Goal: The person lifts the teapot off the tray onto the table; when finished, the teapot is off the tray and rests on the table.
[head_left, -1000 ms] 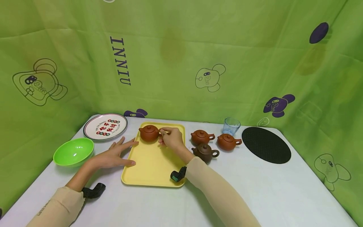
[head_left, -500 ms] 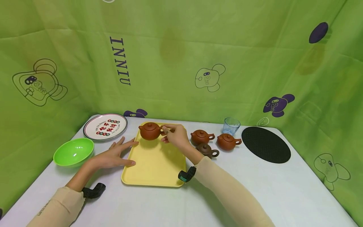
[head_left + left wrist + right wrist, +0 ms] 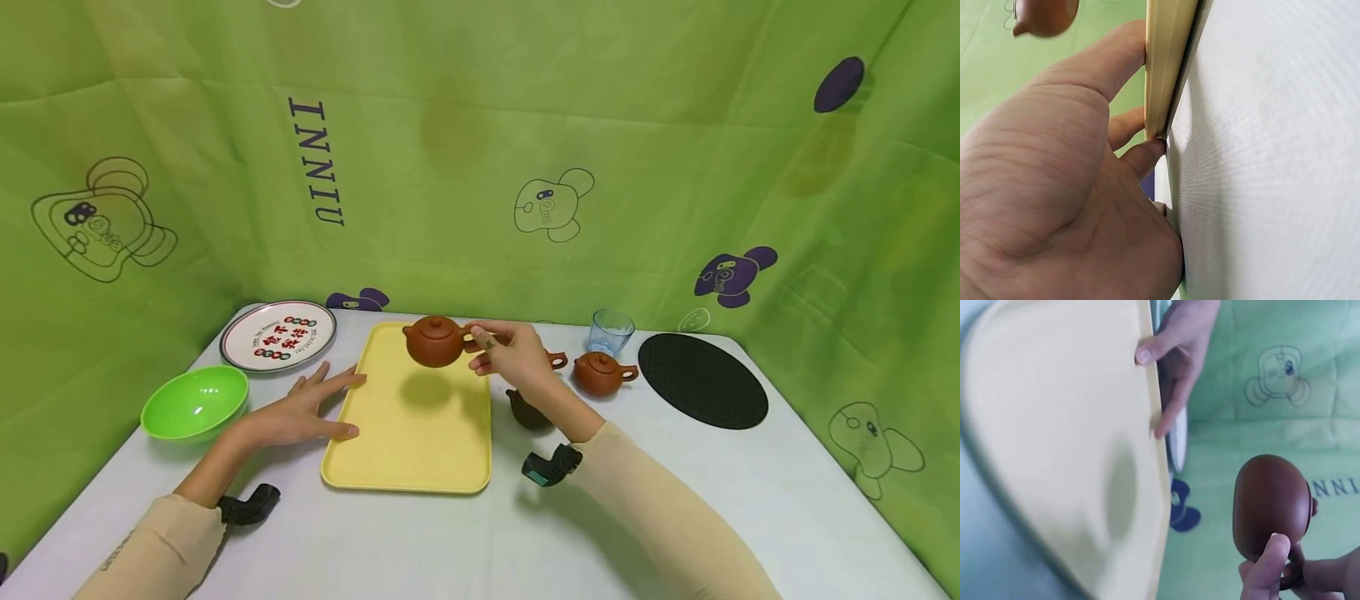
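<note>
Lifted since prev frame: reddish-brown clay teapot (image 3: 435, 341) now hanging in air above far-right part of yellow plastic tray (image 3: 408, 450), shadow below | right hand (image 3: 513, 357) pinching its handle | left hand (image 3: 296, 410) lying flat, fingers straight, touching tray's left rim on white tabletop (image 3: 420, 542) | dark brown teapot (image 3: 527, 413) sitting just right of tray.

A teapot (image 3: 434, 341) is held above the yellow tray (image 3: 408, 454) by the right hand (image 3: 517, 356). The tray's left edge is touched by the left hand (image 3: 296, 410).
</note>
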Demonstrator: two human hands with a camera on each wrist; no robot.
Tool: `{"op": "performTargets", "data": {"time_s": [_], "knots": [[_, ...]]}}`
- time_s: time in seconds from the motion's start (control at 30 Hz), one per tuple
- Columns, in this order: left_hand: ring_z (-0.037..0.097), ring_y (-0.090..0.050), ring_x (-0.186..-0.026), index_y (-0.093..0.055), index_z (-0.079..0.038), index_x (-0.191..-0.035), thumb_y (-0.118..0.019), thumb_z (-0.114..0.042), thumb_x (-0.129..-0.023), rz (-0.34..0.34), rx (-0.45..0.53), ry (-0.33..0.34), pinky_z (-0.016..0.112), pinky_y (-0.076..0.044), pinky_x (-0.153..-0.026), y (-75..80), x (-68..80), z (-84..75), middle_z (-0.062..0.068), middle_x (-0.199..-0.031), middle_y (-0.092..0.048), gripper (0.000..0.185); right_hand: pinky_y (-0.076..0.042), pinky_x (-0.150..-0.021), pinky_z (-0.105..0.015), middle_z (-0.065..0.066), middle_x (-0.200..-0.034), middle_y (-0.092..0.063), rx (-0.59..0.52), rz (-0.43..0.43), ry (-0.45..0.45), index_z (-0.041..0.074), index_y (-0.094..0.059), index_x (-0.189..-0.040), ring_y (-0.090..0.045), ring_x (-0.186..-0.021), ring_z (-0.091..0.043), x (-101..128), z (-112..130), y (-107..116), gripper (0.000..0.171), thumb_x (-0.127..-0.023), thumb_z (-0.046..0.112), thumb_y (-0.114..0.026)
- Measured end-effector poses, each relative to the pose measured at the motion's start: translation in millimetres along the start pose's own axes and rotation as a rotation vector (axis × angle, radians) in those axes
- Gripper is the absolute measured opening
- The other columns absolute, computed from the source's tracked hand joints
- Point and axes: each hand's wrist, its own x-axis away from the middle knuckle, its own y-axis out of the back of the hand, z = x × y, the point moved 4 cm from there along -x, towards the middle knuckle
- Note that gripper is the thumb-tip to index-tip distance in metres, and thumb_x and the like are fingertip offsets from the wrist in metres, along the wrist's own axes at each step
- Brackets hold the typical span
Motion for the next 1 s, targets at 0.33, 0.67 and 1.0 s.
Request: {"op": "performTargets", "data": {"time_s": [0.33, 0.67, 1.0], "knots": [[0.057, 0.010, -0.162, -0.040, -0.014, -0.163, -0.081, -0.049, -0.089, -0.001, 0.011, 0.011, 0.084, 0.009, -0.121, 0.7, 0.7, -2.0, 0.023, -0.176, -0.021, 0.092, -0.066, -0.067, -0.025, -0.022, -0.109, -0.078, 0.031, -0.056, 0.032, 0.002, -0.068, -0.139, -0.073, -0.067, -0.009, 22.7, -2.7, 64.0, 0.037, -0.109, 0.022, -0.061], [0.056, 0.011, -0.162, -0.040, -0.016, -0.163, -0.082, -0.049, -0.089, 0.003, 0.029, 0.020, 0.083, 0.011, -0.121, -0.7, 0.3, -0.3, 0.021, -0.177, -0.020, 0.092, -0.066, -0.070, -0.024, -0.005, -0.101, -0.081, 0.064, -0.085, 0.032, -0.004, -0.063, -0.140, -0.071, -0.071, -0.005, 54.7, -14.3, 110.0, 0.043, -0.110, 0.025, -0.059], [0.057, 0.011, -0.162, -0.041, -0.016, -0.163, -0.082, -0.048, -0.088, 0.004, 0.032, 0.025, 0.083, 0.011, -0.121, -0.5, 1.8, -1.7, 0.021, -0.177, -0.021, 0.092, -0.066, -0.073, -0.025, 0.001, -0.106, -0.080, 0.127, -0.132, 0.019, -0.004, -0.059, -0.146, -0.073, -0.076, -0.006, 84.9, -27.2, 147.8, 0.046, -0.110, 0.026, -0.058]]}}
